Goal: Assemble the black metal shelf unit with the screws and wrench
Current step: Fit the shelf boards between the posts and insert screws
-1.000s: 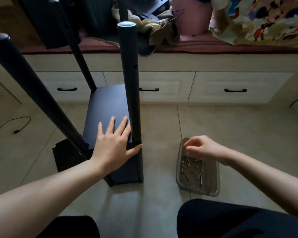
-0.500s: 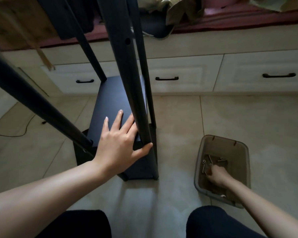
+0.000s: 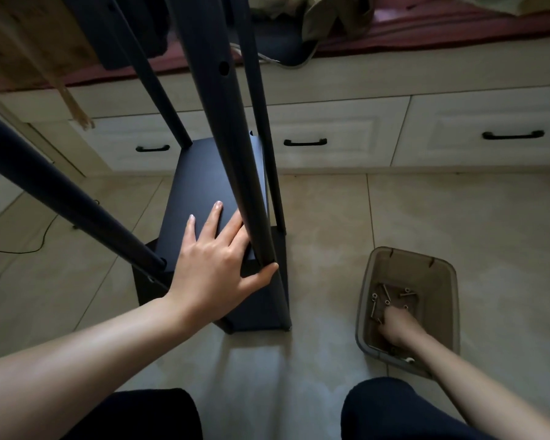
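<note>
- Black shelf unit: upright on floor tiles, before drawers.
- Left hand: flat on shelf panel, fingers spread, thumb against front post.
- Right hand: reaching down into plastic bin among screws; grip cannot be told.

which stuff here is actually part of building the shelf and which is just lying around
Part of the job:
- black shelf unit, steadied by the left hand
- upright pole by the thumb
- screws in the plastic tub, right hand reaching in

Just lying about:
- drawers behind
- cable on the floor
- clothes on the bench
</note>
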Demonstrator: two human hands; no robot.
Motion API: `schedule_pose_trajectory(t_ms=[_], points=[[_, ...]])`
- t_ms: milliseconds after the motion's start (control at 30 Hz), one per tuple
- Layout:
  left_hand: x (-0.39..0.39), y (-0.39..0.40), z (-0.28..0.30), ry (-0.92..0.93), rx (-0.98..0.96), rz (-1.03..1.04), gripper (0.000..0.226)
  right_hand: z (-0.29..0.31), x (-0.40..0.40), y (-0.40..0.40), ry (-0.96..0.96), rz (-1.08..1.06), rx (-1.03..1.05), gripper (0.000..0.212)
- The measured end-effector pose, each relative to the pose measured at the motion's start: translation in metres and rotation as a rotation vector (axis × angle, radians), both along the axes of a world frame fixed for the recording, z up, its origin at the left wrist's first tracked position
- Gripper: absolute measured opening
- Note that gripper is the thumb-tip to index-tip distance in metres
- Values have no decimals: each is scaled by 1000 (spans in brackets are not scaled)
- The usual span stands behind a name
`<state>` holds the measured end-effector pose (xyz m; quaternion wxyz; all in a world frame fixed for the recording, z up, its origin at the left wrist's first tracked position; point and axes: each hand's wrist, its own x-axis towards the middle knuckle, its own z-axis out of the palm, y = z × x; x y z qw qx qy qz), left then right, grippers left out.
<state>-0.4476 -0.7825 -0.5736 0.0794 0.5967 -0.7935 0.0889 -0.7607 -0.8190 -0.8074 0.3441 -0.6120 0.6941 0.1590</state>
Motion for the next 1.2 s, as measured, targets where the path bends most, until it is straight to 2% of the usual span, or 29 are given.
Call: schedule_pose_trajectory(t_ms=[100,300,500,567,700,800,933,1200], points=[[0,0,3,-13,37,13,82,17,-4,2,-14,-10,-20,24],[0,2,11,-76,194,79,93,90,2,6,-155,-26,-26,19],[2,0,12,-115,224,77,89,206,34,22,-532,-93,-42,10],[4,-2,13,-106,227,65,88,240,52,28,-680,-183,-24,17],[7,-3,14,-94,229,48,90,292,83,37,-797,-247,38,18],[7,-5,14,-84,236,37,91,304,101,43,-820,-325,106,16],[8,-8,14,-87,244,26,92,294,120,47,-780,-394,84,16],[11,-10,12,-90,225,6,90,286,132,33,-683,-315,-44,14]])
